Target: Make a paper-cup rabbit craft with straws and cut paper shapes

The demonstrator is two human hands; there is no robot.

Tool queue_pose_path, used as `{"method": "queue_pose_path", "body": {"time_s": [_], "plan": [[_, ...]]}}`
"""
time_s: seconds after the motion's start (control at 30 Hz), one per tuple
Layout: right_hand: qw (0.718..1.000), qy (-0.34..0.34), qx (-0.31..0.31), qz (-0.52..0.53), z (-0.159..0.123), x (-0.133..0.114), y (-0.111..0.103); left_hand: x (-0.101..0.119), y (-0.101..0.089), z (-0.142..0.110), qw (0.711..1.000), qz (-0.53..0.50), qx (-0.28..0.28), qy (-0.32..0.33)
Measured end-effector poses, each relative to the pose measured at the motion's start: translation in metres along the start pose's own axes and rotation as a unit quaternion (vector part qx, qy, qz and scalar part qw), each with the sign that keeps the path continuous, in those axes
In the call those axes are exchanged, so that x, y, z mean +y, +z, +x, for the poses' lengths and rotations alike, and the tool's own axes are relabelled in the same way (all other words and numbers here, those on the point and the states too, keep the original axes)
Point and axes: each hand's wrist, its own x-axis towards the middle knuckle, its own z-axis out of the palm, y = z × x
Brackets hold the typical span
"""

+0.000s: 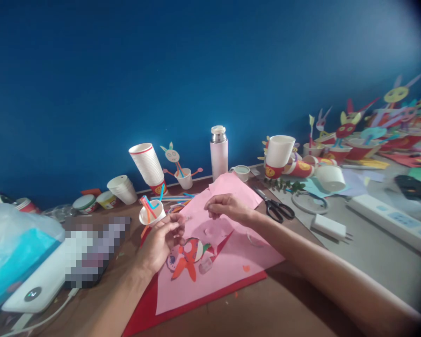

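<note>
My left hand (166, 238) is held above the left edge of a pink paper sheet (210, 299), with thumb and fingers curled together. A small clear bit shows by its fingertips; I cannot make out what it is. My right hand (228, 207) hovers over the sheet's upper part, its fingers pressed together and whatever they pinch hidden. Below the hands, an orange paper cutout with long ears (185, 271) lies on the pink sheet beside a small clear piece (206, 265). Red paper (140, 311) shows from underneath. Black-handled scissors (276, 209) lie right of my right hand.
A white cup with straws (151, 215) stands by my left hand. Behind are a stack of paper cups (147, 168) and a pink thermos (219, 157). A power bank (38, 281) lies left; a power strip (396, 224) and charger (331, 227) lie right.
</note>
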Motion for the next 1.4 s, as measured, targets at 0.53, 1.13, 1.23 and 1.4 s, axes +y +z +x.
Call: {"method": "queue_pose_path", "body": {"time_s": [0.53, 1.13, 1.23, 1.4], "plan": [[0.969, -0.159, 0.082, -0.168, -0.017, -0.048, 0.010, -0.010, 0.003, -0.006, 0.972, -0.147, -0.171, -0.070], [0.994, -0.068, -0.067, -0.050, -0.024, -0.055, 0.019, -0.010, 0.014, -0.009, 0.978, -0.110, -0.173, -0.031], [0.993, -0.041, -0.067, -0.087, -0.025, -0.054, 0.028, -0.013, 0.017, -0.012, 0.984, -0.082, -0.160, -0.012], [0.991, -0.049, -0.005, -0.122, -0.026, -0.059, 0.040, -0.014, 0.019, -0.014, 0.990, -0.048, -0.136, -0.008]]}}
